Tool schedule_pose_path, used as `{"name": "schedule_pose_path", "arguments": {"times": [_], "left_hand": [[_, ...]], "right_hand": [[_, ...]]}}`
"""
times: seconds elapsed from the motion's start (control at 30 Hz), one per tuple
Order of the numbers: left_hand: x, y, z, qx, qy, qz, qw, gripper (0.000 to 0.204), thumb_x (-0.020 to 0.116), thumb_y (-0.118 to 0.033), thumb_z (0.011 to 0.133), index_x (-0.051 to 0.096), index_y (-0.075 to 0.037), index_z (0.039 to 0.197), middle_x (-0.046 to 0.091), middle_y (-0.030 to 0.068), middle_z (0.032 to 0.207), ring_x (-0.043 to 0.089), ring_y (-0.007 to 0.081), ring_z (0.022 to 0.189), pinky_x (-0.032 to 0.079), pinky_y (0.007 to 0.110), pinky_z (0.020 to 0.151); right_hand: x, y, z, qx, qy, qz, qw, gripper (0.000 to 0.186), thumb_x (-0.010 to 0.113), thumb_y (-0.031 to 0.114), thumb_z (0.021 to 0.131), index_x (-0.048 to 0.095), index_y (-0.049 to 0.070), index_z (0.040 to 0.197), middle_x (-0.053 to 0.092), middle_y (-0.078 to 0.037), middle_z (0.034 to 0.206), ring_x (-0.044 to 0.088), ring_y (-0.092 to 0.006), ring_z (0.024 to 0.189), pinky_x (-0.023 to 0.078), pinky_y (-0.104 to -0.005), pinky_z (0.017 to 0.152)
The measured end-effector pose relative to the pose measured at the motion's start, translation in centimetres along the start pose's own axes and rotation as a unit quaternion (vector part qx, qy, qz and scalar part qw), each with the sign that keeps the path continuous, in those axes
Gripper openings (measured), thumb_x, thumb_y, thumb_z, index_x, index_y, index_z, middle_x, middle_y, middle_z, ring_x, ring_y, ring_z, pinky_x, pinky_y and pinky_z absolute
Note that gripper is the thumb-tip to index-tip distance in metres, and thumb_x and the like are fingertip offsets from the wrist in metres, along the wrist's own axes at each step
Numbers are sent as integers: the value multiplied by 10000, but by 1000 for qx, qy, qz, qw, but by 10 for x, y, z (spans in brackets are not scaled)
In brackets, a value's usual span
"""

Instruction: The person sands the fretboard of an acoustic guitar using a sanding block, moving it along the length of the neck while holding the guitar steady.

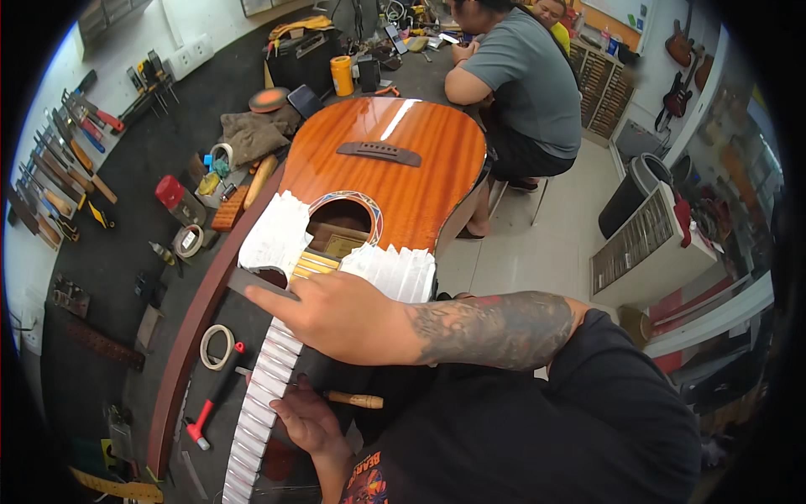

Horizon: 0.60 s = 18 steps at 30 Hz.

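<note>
- The right hand [336, 315] is over the guitar's neck [254, 412]. Its pointing finger is stretched out straight and the rest are curled in, gripping a thin, flat grey bar [261, 281].
- The grey bar sits under that pointing finger and pokes out past the left side of the neck.
- The left hand [309, 424] is lower down, with its palm up under the neck and its thumb at the near edge. The neck hides most of its fingers, so I cannot tell how tightly they close.
- Between the two hands, the neck is wrapped in white, with shiny metal strips across it.
- The shiny orange-brown guitar body [432, 189] is just past the right fingers. White tape [390, 270] covers part of it near them, and the round hole [340, 217] with a colourful ring is a bit farther off.
- A roll of tape [207, 351] lies near the right pointing finger, below and to the left.
- A red and black hammer [225, 382] lies left of the left fingers, across the neck.
- A wooden handle [357, 399] is just right of the left fingers.
- Well past all the fingers, a person in a grey shirt [533, 97] sits bent forward.
</note>
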State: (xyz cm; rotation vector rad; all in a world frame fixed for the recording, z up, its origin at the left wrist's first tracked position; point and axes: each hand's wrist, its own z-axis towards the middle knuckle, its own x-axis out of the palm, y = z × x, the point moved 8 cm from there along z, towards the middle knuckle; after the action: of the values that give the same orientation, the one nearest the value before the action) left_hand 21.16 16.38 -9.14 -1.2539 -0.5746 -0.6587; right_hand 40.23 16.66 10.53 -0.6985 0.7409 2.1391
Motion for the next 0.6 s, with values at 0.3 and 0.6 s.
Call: {"name": "schedule_pose_path", "arguments": {"times": [0.3, 0.6], "left_hand": [[8, -23, -3, -6, 14, -3, 1000, 423, 494, -409, 1032, 557, -90, 1302, 620, 50, 1251, 537, 194, 1166, 389, 400, 1014], [-3, -45, -28, -20, -24, -7, 999, 465, 501, -430, 1025, 535, -45, 1284, 582, 90, 1294, 505, 224, 1237, 421, 383, 1001]], "right_hand": [[-58, -7, -35, 27, -15, 97, 995, 563, 672, 107, 819, 517, 46, 1357, 624, -152, 774, 643, -327, 694, 512, -405, 643], [-67, -20, -51, 75, -41, 138, 987, 633, 727, 153, 846, 486, 78, 1426, 615, -117, 775, 622, -262, 645, 513, -367, 632]]}}
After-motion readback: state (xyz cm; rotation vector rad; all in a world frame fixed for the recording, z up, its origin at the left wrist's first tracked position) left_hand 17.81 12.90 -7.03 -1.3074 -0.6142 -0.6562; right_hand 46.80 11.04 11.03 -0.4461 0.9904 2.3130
